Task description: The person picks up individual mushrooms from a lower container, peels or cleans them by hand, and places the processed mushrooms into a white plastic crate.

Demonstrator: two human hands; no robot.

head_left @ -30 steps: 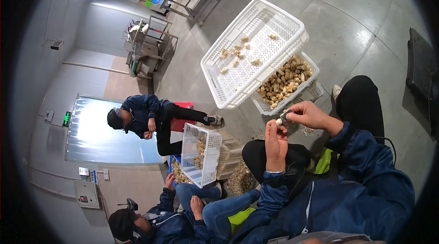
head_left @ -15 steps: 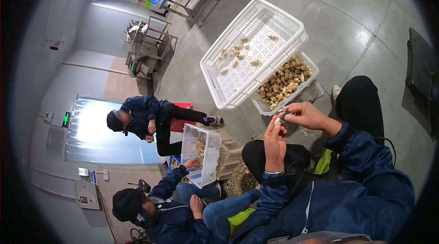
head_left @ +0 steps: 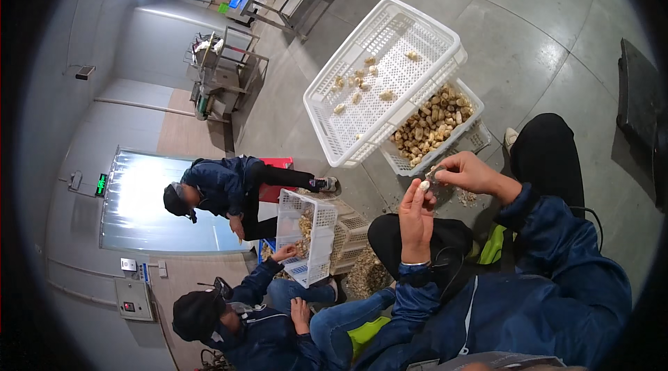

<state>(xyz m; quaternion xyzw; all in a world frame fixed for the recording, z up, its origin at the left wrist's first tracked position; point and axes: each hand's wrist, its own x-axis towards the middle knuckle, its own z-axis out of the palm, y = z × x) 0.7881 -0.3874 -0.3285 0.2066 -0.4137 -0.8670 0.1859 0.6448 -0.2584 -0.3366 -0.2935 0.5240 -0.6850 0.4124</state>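
Observation:
My left hand (head_left: 417, 221) is raised in front of my knee, its fingers pinching a small whitish mushroom-like piece (head_left: 424, 185). Close beside it, the fingers of my right hand (head_left: 467, 172) are closed on a small dark object (head_left: 435, 173), too small to make out. Just beyond both hands stands a lower white crate (head_left: 479, 108), holding many brown-and-cream pieces (head_left: 435, 121) of a similar kind. A white perforated basket (head_left: 445, 41) rests tilted across it, with several paler pieces (head_left: 365, 75) scattered on its bottom.
To the left, a co-worker in a dark cap (head_left: 195, 315) reaches into another white basket (head_left: 323, 232). A second person (head_left: 219, 183) sits farther off on a red seat (head_left: 277, 190). Scraps (head_left: 369, 272) are heaped on the floor. A dark slab-like object (head_left: 637, 93) stands at right.
My right hand has drawn slightly away from the left, and the whitish piece shows more fully. The far co-worker's hands have lowered. The baskets stay in place.

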